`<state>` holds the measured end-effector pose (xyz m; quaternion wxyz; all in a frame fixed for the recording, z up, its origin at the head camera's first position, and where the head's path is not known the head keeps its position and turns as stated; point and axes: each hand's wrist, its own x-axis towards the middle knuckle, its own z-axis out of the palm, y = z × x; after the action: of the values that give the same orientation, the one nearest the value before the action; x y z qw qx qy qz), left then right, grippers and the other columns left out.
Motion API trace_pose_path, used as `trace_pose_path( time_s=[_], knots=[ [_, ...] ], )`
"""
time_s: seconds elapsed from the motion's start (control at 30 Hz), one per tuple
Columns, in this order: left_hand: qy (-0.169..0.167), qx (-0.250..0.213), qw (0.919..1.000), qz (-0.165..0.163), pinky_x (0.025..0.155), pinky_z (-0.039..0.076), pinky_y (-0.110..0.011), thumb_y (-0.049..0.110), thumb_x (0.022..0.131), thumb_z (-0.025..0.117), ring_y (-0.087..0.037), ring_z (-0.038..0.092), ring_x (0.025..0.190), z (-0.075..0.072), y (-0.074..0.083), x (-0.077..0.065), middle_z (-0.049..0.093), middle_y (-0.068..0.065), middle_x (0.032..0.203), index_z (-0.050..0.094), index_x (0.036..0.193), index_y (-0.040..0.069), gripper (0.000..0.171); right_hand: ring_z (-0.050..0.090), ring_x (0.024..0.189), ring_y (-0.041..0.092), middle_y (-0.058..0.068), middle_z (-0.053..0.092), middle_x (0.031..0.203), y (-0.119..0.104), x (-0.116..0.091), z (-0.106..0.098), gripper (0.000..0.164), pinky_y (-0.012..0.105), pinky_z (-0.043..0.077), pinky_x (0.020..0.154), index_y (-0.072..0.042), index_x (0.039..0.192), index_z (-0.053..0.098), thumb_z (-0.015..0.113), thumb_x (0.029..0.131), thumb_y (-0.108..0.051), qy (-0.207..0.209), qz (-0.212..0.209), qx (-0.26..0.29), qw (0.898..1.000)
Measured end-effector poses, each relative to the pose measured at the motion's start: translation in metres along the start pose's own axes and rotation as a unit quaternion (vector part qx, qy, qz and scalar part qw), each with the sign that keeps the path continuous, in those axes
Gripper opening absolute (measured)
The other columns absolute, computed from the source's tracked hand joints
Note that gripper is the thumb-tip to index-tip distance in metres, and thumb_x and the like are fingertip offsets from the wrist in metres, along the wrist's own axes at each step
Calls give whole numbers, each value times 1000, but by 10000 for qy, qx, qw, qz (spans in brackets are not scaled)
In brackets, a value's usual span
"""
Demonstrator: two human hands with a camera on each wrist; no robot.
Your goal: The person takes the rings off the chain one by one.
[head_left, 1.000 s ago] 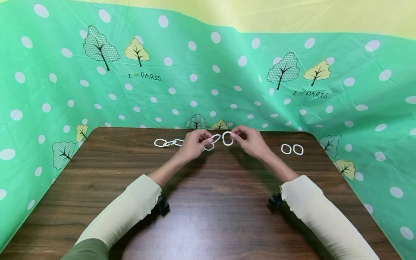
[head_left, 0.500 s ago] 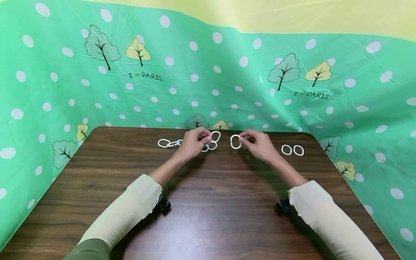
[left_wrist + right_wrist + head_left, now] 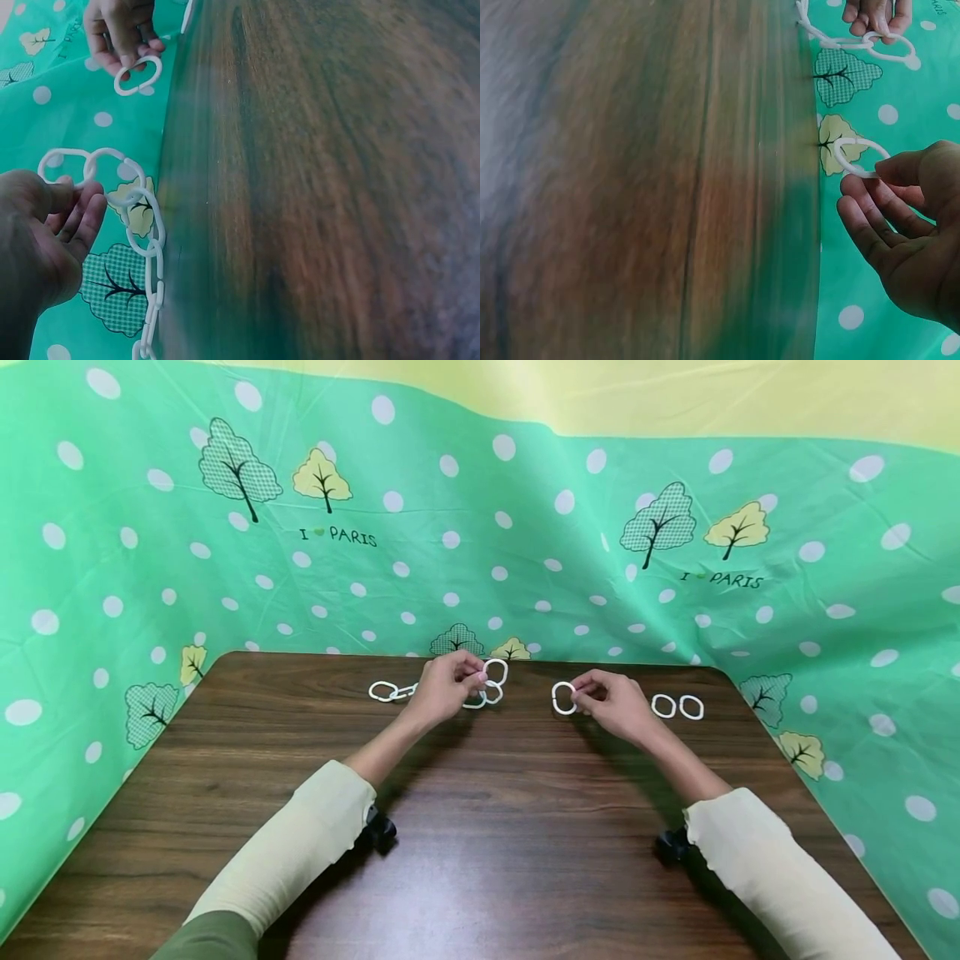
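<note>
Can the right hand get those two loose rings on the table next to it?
Probably yes: the two loose rings lie close beside the right hand, and nothing seems to stand between. But it is pinching another ring, so it may need to put that down first.

Green tree-print cloth (image 3: 465,497) behind brown wood-grain table (image 3: 510,793)

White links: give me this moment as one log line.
Left hand: pinches end link of white chain | Right hand: pinches single link, apart from chain | Two loose links: on table, side by side
</note>
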<state>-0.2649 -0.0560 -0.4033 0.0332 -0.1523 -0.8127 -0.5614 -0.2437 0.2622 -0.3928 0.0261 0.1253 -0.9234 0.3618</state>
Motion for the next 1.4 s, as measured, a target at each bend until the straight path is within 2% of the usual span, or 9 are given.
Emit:
trace_pose_path(
  time_s=[0.37, 0.6, 0.77, 1.0, 1.2, 1.4],
  knots=[
    [-96, -104, 9998, 167, 84, 68, -51, 4, 107, 76, -38, 83, 94, 3, 1, 9, 84, -21, 102, 77, 117, -5, 13, 80, 85, 31, 20, 83, 105, 14, -9, -11, 23, 23, 54, 66, 3, 126, 77, 74, 108, -11, -98, 261, -123, 9995],
    [-200, -273, 9994, 68, 92, 67, -59, 2, 107, 75, -44, 82, 97, 3, 1, 12, 83, -24, 102, 77, 115, -4, 10, 80, 86, 25, 20, 84, 106, 24, -11, -18, 26, 21, 56, 68, 4, 128, 77, 74, 109, -13, -149, 445, -127, 9988],
    [-277, -297, 9992, -39, 93, 67, -57, 2, 107, 75, -44, 82, 101, 1, 1, 14, 82, -24, 105, 77, 117, -5, 13, 81, 84, 21, 22, 85, 105, 29, -12, -24, 28, 21, 61, 71, 7, 128, 77, 74, 109, -13, -168, 613, -29, 9980],
    [-307, -179, 9992, -180, 95, 68, -56, 2, 106, 76, -37, 83, 100, -2, -4, 14, 82, -22, 107, 76, 120, -6, 16, 83, 82, 20, 23, 85, 99, 38, -10, -32, 32, 32, 68, 75, 11, 130, 75, 73, 110, -13, -211, 1025, 100, 9945],
    [-301, -132, 9994, -119, 91, 69, -50, 3, 106, 76, -36, 83, 99, -1, -5, 15, 82, -22, 107, 76, 121, -8, 18, 83, 84, 18, 24, 85, 105, 45, -9, -39, 34, 33, 70, 78, 12, 133, 72, 72, 111, -14, -209, 1370, 271, 9900],
    [-347, -230, 9991, 49, 92, 69, -55, 2, 106, 76, -36, 83, 96, 0, 0, 15, 82, -24, 106, 77, 118, -6, 14, 83, 83, 15, 25, 85, 105, 55, -8, -47, 34, 32, 70, 78, 13, 132, 73, 71, 111, -13, -114, 1532, 325, 9876]
  ],
)
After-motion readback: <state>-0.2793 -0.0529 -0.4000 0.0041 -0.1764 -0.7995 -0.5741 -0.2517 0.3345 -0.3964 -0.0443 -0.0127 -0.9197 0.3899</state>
